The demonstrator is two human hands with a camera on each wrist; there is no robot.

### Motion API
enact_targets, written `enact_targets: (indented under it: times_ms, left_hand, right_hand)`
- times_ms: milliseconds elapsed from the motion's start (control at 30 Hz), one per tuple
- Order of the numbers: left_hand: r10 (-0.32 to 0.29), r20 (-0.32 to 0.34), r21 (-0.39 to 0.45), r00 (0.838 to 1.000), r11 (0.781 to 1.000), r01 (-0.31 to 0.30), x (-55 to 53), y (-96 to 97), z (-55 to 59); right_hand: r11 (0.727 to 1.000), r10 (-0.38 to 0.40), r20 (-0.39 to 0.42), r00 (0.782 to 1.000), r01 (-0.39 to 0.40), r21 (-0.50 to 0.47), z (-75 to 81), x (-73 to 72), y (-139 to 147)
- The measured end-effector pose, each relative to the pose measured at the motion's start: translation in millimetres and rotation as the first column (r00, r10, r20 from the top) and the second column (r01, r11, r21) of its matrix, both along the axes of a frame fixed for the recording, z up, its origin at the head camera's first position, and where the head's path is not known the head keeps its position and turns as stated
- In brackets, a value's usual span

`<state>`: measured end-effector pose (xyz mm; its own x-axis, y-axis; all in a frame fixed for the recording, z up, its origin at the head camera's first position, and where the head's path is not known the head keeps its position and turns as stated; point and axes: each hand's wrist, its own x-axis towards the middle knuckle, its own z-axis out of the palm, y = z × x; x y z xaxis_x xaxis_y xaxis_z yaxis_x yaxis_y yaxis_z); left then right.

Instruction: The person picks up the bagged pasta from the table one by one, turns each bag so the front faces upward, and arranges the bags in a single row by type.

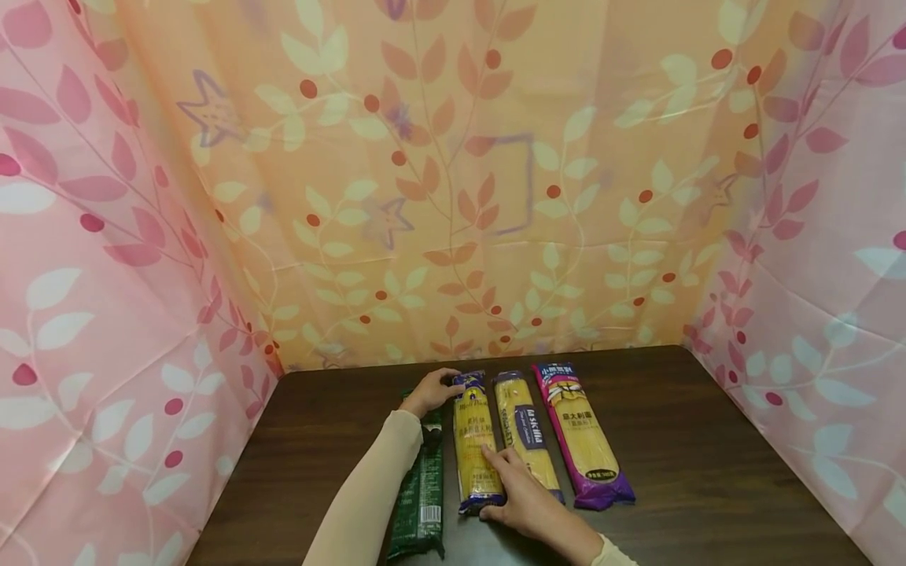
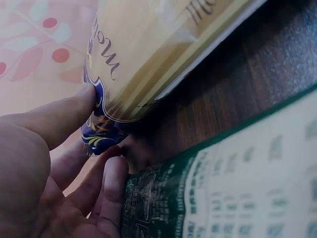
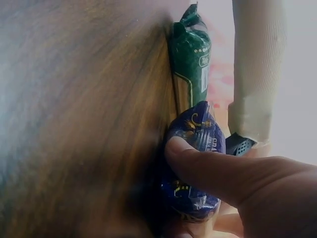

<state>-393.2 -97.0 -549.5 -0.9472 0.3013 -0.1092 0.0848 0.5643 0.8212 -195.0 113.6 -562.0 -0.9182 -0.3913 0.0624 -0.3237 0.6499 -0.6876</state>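
Observation:
A yellow pasta pack with dark blue ends [image 1: 476, 440] lies between both hands. At its far end, my left hand [image 1: 430, 391] pinches the blue tip; in the left wrist view the thumb [image 2: 74, 106] lies on that tip with fingers beneath. My right hand [image 1: 524, 499] grips the near end, thumb against the blue wrapper [image 3: 198, 131] and fingers along the right side. Under the left forearm lies a green pack [image 1: 422, 503], partly hidden. Just right of the held pack is a spaghetti pack with a dark blue label [image 1: 527, 428].
A pink and purple pasta pack [image 1: 583, 436] lies farthest right, slightly slanted. All the packs are on a dark brown wooden table [image 1: 679, 440]. Patterned cloth [image 1: 453, 189] hangs behind the table and along both sides.

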Motion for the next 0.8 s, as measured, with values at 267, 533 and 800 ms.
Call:
enact_targets:
  times_ms: [267,533,800]
  left_hand:
    - [0.011,0.027,0.029,1.0,1.0,-0.012,2.1,-1.4,1.3]
    - [0.009,0.037,0.077,0.999,0.997,-0.011,3.8,-6.4,0.8]
    - [-0.02,0.027,0.13,0.999,0.991,0.016,4.3,-15.4,0.8]
  right_hand:
    - [1.0,-0.006,0.0,1.0,0.006,0.01,-1.2,1.5,0]
    - [1.0,0.0,-0.006,1.0,0.0,0.02,1.8,5.1,-1]
    - [1.0,0.017,-0.013,1.0,-0.017,0.025,3.0,6.0,-1]
